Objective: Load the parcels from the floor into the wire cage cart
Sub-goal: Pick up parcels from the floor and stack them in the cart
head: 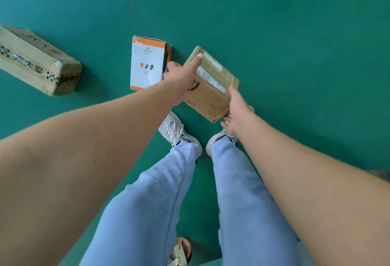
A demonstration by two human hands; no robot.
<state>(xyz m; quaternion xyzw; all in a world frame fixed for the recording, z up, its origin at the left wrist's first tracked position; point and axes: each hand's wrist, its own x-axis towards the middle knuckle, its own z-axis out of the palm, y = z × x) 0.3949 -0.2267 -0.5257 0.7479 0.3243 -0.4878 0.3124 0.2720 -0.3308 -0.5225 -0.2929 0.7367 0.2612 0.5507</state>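
Head view: brown parcel (209,85), blurred white label and black printed curve, lifted tilted over green floor (295,33), left hand (181,73) clasping its left edge, right hand (237,110) cupping its near corner; white-orange box (146,64) just left, taped carton (35,59) with black Chinese characters far left, open floor right.
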